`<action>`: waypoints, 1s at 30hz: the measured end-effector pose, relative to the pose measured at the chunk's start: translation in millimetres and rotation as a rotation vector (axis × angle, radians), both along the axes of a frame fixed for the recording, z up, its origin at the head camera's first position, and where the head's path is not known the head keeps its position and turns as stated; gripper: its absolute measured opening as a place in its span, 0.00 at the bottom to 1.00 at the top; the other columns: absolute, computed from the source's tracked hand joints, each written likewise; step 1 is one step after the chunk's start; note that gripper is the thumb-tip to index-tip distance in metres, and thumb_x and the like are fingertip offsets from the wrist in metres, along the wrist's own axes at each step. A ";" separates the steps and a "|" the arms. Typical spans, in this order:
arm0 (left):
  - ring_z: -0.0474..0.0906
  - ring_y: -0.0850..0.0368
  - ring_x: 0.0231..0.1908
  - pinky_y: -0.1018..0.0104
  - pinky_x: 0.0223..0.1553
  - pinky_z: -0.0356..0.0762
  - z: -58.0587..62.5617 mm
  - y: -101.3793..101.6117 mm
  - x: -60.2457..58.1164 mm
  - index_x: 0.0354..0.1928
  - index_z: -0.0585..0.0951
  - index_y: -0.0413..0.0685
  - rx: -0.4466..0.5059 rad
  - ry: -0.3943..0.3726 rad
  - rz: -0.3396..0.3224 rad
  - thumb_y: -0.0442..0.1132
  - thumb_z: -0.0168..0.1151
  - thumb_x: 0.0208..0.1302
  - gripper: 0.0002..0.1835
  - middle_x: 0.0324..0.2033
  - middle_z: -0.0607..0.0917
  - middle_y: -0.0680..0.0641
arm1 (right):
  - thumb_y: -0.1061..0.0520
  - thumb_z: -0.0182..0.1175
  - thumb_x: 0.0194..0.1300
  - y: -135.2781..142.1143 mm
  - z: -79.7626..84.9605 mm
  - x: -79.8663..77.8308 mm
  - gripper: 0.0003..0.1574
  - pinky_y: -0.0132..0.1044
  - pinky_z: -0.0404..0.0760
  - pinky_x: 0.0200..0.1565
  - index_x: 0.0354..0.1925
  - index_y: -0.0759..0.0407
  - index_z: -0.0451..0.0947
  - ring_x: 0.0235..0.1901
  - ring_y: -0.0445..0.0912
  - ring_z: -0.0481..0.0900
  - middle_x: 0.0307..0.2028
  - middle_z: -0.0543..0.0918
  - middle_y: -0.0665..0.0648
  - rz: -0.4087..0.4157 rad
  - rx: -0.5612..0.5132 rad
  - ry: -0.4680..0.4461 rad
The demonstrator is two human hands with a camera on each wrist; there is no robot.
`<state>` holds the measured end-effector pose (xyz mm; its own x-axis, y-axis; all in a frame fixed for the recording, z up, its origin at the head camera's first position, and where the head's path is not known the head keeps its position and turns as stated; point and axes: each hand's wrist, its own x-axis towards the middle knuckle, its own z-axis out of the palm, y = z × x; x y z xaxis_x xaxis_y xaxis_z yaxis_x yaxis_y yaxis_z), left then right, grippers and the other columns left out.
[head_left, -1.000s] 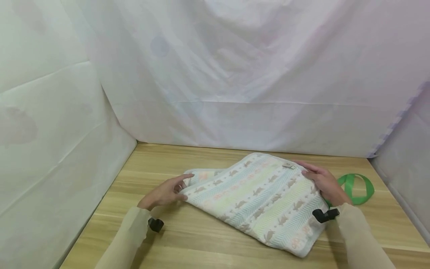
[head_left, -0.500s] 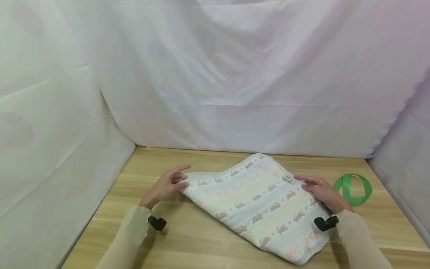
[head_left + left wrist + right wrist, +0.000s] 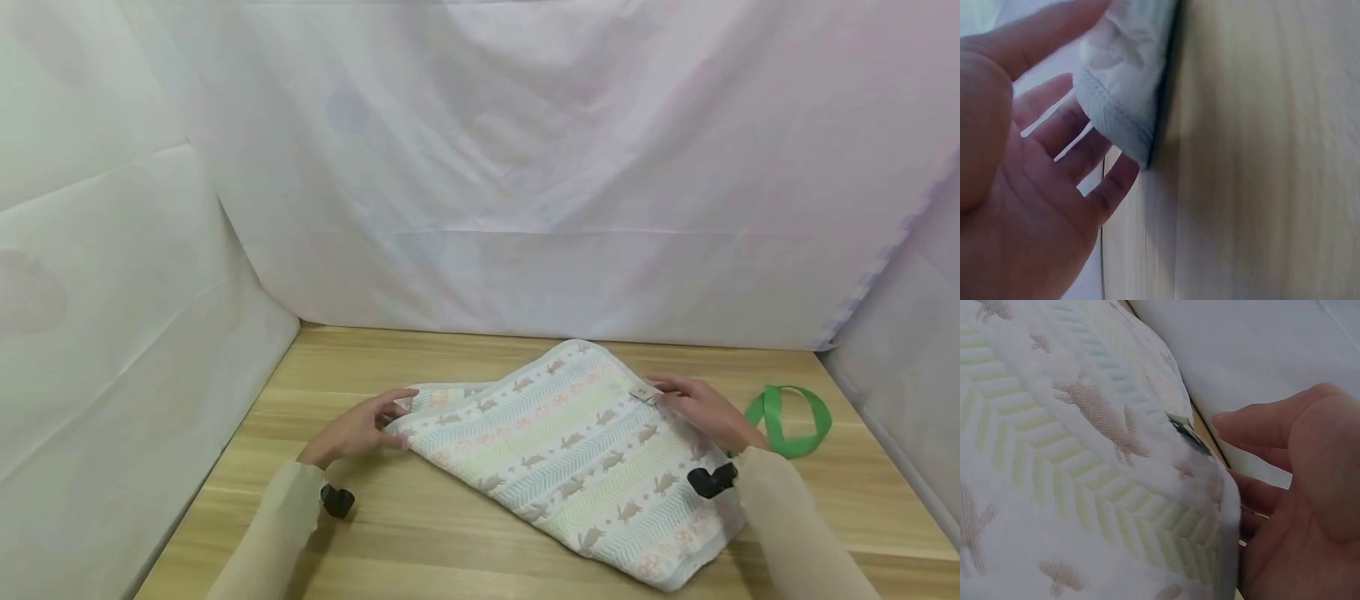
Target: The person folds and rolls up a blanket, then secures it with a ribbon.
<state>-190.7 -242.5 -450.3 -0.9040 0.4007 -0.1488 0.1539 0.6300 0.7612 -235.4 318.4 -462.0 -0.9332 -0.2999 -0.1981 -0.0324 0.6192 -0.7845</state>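
A quilted cloth [image 3: 555, 454] with rabbit and herringbone stripes lies folded at a slant on the wooden table. At its left corner, the left hand [image 3: 348, 432] has its thumb above and its fingers by the edge. In the left wrist view those loosely extended fingers [image 3: 1072, 134] touch the pale border, with the palm facing the cloth. The right hand [image 3: 705, 410] is at the cloth's right edge beside a small label [image 3: 642, 393]. Seen from the right wrist, its thumb [image 3: 1260, 422] stands apart from the cloth and its other fingers are partly hidden behind the edge.
A green ribbon loop [image 3: 806, 442] lies on the table [image 3: 420, 533] just right of the right hand. White sheeting [image 3: 480, 275] hangs along the back, and more closes off the left and right sides.
The left hand's raised index finger has come down, and the hand has shifted slightly left at the corner. The right hand has moved a little left towards the label.
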 end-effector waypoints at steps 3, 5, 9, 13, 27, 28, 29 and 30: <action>0.78 0.52 0.49 0.54 0.52 0.77 -0.2 0.6 1.7 0.74 0.64 0.49 -0.052 0.013 -0.035 0.34 0.73 0.57 0.43 0.52 0.82 0.45 | 0.39 0.50 0.75 -5.7 0.5 -2.4 0.36 0.64 0.63 0.62 0.73 0.54 0.63 0.70 0.65 0.59 0.72 0.64 0.66 -0.017 0.001 -0.009; 0.79 0.50 0.49 0.53 0.51 0.78 -0.3 2.2 2.2 0.74 0.64 0.48 -0.073 0.041 -0.046 0.31 0.71 0.57 0.42 0.51 0.82 0.44 | 0.37 0.50 0.75 -8.5 0.9 -2.9 0.37 0.67 0.60 0.63 0.73 0.53 0.63 0.71 0.67 0.56 0.73 0.62 0.67 -0.019 0.012 -0.004; 0.81 0.49 0.49 0.49 0.52 0.78 -1.4 2.6 1.5 0.71 0.68 0.48 -0.112 0.102 -0.037 0.30 0.68 0.61 0.36 0.47 0.85 0.45 | 0.39 0.50 0.75 -8.6 -0.3 -2.7 0.35 0.69 0.58 0.64 0.72 0.52 0.66 0.72 0.67 0.53 0.73 0.61 0.67 -0.015 0.012 0.021; 0.82 0.50 0.48 0.51 0.50 0.79 -0.3 -3.0 0.6 0.68 0.72 0.49 -0.074 0.112 -0.026 0.33 0.64 0.67 0.28 0.43 0.85 0.48 | 0.37 0.50 0.75 -2.9 0.8 1.1 0.34 0.68 0.58 0.64 0.72 0.49 0.67 0.72 0.66 0.54 0.74 0.60 0.65 -0.040 -0.019 0.023; 0.81 0.57 0.29 0.65 0.31 0.78 39.0 3.0 -13.8 0.68 0.70 0.59 0.082 0.168 0.014 0.42 0.63 0.69 0.27 0.32 0.84 0.51 | 0.34 0.49 0.73 25.6 7.3 13.0 0.39 0.26 0.73 0.49 0.76 0.45 0.58 0.72 0.60 0.57 0.76 0.56 0.59 -0.138 -0.123 0.001; 0.82 0.56 0.30 0.64 0.32 0.78 40.1 3.5 -16.1 0.68 0.70 0.58 0.098 0.164 0.034 0.43 0.64 0.69 0.27 0.32 0.85 0.51 | 0.34 0.49 0.73 26.7 5.5 12.9 0.40 0.26 0.73 0.49 0.76 0.45 0.58 0.72 0.60 0.57 0.76 0.55 0.59 -0.147 -0.128 0.002; 0.83 0.56 0.31 0.64 0.33 0.78 40.5 3.5 -18.5 0.68 0.70 0.59 0.108 0.159 0.054 0.44 0.64 0.69 0.27 0.33 0.85 0.51 | 0.33 0.49 0.73 27.7 3.5 12.7 0.40 0.25 0.73 0.49 0.76 0.44 0.58 0.72 0.60 0.56 0.76 0.55 0.59 -0.162 -0.129 -0.001; 0.83 0.56 0.33 0.63 0.34 0.78 39.9 3.1 -20.9 0.68 0.70 0.58 0.119 0.151 0.071 0.45 0.64 0.68 0.28 0.34 0.86 0.51 | 0.33 0.50 0.72 28.5 0.6 12.0 0.40 0.27 0.73 0.51 0.76 0.44 0.58 0.73 0.60 0.55 0.76 0.55 0.58 -0.179 -0.132 -0.010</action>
<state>-211.6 -239.4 -410.4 -0.9390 0.3422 0.0346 0.2302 0.5504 0.8025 -223.4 346.9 -461.4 -0.9720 -0.1535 -0.1778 0.0773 0.5059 -0.8591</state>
